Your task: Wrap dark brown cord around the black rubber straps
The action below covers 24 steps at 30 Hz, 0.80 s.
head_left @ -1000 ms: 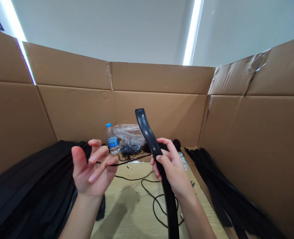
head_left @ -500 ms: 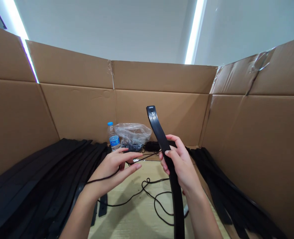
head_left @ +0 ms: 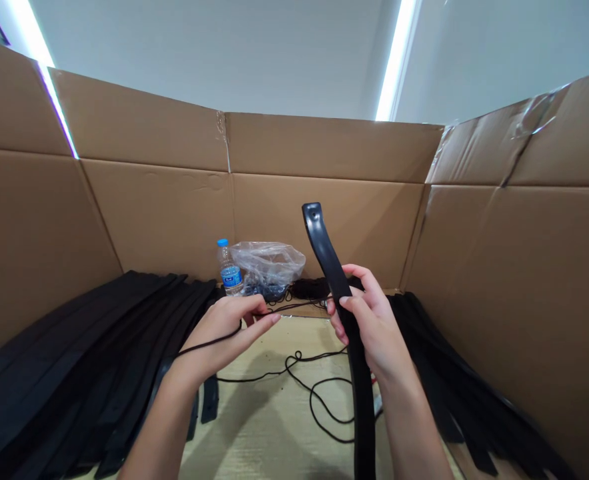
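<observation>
My right hand (head_left: 367, 317) grips a long black strap (head_left: 332, 267), thumb across its front and fingers behind. The strap's upper end bends and has a small hole; its lower end runs out at the bottom edge. A thin black cord (head_left: 302, 307) stretches from behind the strap to my left hand (head_left: 232, 330), where thumb and fingers pinch it. That cord also crosses the left palm and wrist. More of the cord lies in loose loops on the pale tabletop (head_left: 254, 427) between my arms.
Piles of black straps (head_left: 89, 360) lie at left, with more straps (head_left: 439, 360) at right. At the back stand a water bottle (head_left: 231, 275) and a clear plastic bag (head_left: 269, 260), near a dark cord bundle (head_left: 309, 289). Cardboard walls (head_left: 324, 150) enclose the table.
The left thumb and fingers, apart before, have closed on the cord. The strap and right hand have shifted slightly right in the view. Part of the cord on the table has moved.
</observation>
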Each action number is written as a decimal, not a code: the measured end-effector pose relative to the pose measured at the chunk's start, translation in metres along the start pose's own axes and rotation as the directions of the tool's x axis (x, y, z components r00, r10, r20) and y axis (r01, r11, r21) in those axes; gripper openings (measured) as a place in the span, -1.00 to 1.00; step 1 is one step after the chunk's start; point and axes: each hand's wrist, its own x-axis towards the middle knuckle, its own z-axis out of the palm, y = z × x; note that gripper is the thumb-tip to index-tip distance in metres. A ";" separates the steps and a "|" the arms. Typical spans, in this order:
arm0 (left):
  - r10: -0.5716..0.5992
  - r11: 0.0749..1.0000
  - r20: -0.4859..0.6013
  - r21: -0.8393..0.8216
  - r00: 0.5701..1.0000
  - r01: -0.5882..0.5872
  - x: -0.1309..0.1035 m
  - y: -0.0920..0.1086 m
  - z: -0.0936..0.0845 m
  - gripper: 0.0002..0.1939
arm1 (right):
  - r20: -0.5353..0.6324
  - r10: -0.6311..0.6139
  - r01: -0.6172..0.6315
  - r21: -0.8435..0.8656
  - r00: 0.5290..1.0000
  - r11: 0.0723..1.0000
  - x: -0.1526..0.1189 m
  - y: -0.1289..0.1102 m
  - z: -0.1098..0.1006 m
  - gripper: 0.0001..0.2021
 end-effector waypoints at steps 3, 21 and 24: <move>0.012 0.996 0.031 -0.092 0.999 -0.010 0.000 0.001 -0.001 -0.60 | 0.016 0.014 -0.015 0.010 1.000 1.000 0.000 0.002 0.000 -0.69; 0.014 0.945 0.191 -0.324 0.982 0.050 0.011 -0.023 0.000 -0.58 | 0.285 0.111 -0.166 0.177 0.952 0.970 -0.012 0.000 0.014 -0.71; 0.071 0.944 0.211 -0.330 0.975 0.003 0.014 -0.029 0.009 -0.60 | 0.388 0.126 -0.190 0.131 0.913 0.973 -0.017 -0.006 0.017 -0.72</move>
